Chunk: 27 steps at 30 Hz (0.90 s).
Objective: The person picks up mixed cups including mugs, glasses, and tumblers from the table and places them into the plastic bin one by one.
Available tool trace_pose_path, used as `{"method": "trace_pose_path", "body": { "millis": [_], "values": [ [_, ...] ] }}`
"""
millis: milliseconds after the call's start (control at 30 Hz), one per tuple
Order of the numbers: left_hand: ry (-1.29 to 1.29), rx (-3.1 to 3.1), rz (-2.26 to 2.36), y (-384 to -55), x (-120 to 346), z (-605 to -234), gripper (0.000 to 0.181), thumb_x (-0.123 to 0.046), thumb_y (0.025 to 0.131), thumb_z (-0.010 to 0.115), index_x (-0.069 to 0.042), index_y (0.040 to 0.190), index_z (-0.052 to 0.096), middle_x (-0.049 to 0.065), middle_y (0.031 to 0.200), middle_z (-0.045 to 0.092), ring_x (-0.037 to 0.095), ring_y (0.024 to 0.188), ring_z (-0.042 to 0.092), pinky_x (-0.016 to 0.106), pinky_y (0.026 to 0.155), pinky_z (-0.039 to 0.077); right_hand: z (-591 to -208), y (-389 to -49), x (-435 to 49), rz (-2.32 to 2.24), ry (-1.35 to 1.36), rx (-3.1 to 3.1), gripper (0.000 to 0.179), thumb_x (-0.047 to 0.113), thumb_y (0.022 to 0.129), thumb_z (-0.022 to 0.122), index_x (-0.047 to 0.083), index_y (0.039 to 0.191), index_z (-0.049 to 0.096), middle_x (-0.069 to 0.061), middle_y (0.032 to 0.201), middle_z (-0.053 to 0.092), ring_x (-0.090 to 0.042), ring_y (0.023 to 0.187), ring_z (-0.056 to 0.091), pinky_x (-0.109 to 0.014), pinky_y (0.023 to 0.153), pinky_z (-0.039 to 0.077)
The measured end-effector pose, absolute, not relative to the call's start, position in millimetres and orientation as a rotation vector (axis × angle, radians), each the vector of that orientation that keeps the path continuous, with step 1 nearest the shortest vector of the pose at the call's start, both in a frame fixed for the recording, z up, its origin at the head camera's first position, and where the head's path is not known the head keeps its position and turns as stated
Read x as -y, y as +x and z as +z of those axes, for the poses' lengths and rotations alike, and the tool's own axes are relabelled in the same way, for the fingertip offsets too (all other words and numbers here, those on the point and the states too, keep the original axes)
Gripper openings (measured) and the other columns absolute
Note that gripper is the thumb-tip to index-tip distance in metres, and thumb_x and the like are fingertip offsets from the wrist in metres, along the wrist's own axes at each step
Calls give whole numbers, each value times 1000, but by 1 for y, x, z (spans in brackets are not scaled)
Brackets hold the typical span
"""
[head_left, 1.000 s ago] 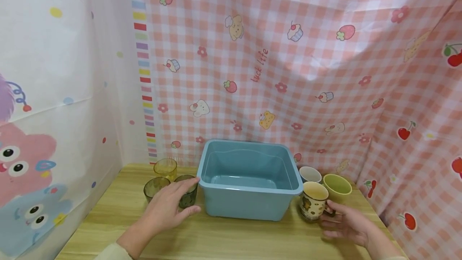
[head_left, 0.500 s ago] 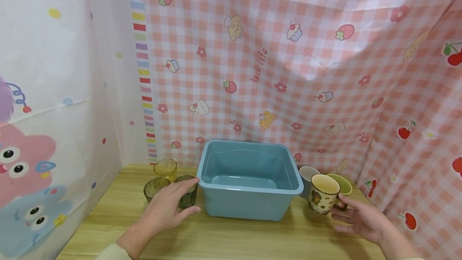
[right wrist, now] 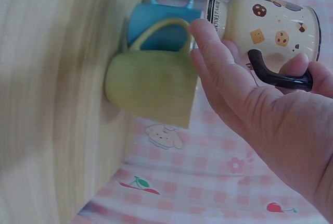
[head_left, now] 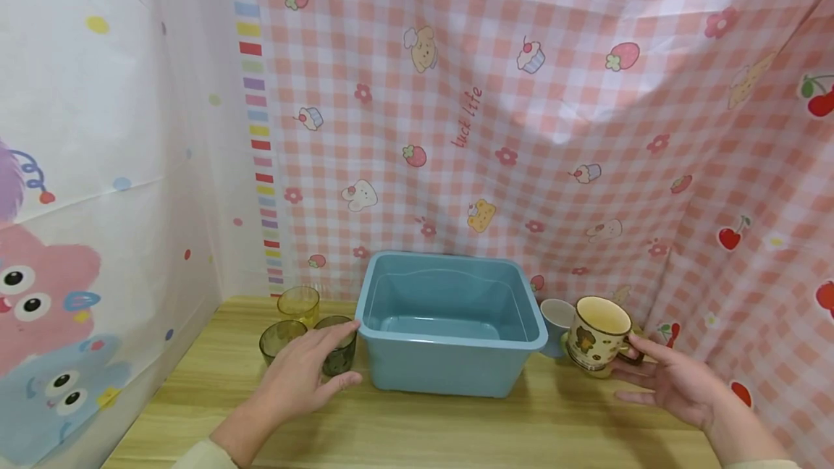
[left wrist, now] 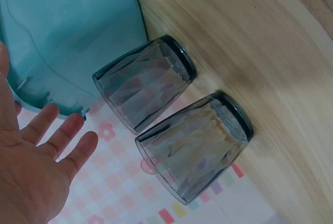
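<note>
My right hand (head_left: 677, 386) pinches the dark handle of a cream mug (head_left: 596, 339) printed with a bear and cookies. The mug is raised off the table and slightly tilted. In the right wrist view, a green mug (right wrist: 148, 86) and a blue mug (right wrist: 164, 23) stand below it on the table; the cream mug mostly hides the green one in the head view. My left hand (head_left: 300, 368) is spread at the left corner of a blue plastic bin (head_left: 449, 368); whether it touches the rim I cannot tell. Beside it are a dark green glass (head_left: 342, 362) and an olive glass (head_left: 280, 337).
An amber glass (head_left: 300, 302) stands behind the other two glasses. The bin sits mid-table on the wooden tabletop (head_left: 417, 433), with nothing seen inside it. Checked pink cloth (head_left: 456, 187) hangs close behind, and printed cloth hangs at both sides.
My right hand has lifted the cream mug from the table and moved it up and to the right, in front of the green mug. The left hand has stayed in place.
</note>
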<state>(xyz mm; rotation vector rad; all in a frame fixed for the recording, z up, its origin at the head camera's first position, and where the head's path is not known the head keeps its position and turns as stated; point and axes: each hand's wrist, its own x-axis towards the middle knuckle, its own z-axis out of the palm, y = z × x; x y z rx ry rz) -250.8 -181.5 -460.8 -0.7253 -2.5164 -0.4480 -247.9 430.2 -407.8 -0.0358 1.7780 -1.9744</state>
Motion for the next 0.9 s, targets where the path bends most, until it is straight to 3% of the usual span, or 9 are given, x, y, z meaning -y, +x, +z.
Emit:
{"method": "trace_pose_path", "body": {
  "millis": [167, 233, 433, 700, 900],
  "values": [
    [-722, 2522, -448, -250, 182, -461, 83, -55, 91, 80, -29, 162, 47, 2, 149, 66, 25, 114, 72, 58, 97, 60, -402, -248, -434, -1987, -60, -1776, 32, 39, 118, 33, 29, 116, 63, 7, 124, 66, -13, 117, 69, -58, 110, 55],
    [-726, 2516, -444, -250, 182, -461, 83, -55, 91, 81, -28, 162, 47, 2, 149, 67, 26, 115, 72, 58, 97, 60, -398, -249, -435, -1983, -82, -1772, 34, 38, 118, 32, 25, 110, 63, 7, 124, 67, -12, 116, 69, -56, 109, 57],
    [-742, 2501, -418, -250, 182, -461, 84, -55, 91, 81, -26, 162, 47, 3, 150, 66, 29, 121, 71, 58, 97, 60, -386, -250, -440, -2006, -157, -1716, 39, 34, 118, 29, 25, 113, 67, 4, 125, 69, -13, 116, 71, -52, 107, 59],
    [-754, 2537, -334, -251, 184, -457, 86, -58, 92, 78, -25, 164, 45, 7, 149, 66, 34, 128, 68, 60, 102, 58, -367, -254, -445, -2012, -259, -1642, 43, 33, 119, 23, 17, 107, 60, 4, 129, 72, -14, 120, 72, -49, 108, 59],
    [-794, 2535, -219, -252, 188, -452, 87, -63, 92, 75, -24, 164, 45, 9, 149, 65, 34, 129, 67, 58, 103, 57, -354, -258, -444, -2043, -273, -1588, 43, 32, 119, 23, 20, 116, 64, 2, 130, 71, -15, 121, 72, -51, 108, 58]
  ]
}}
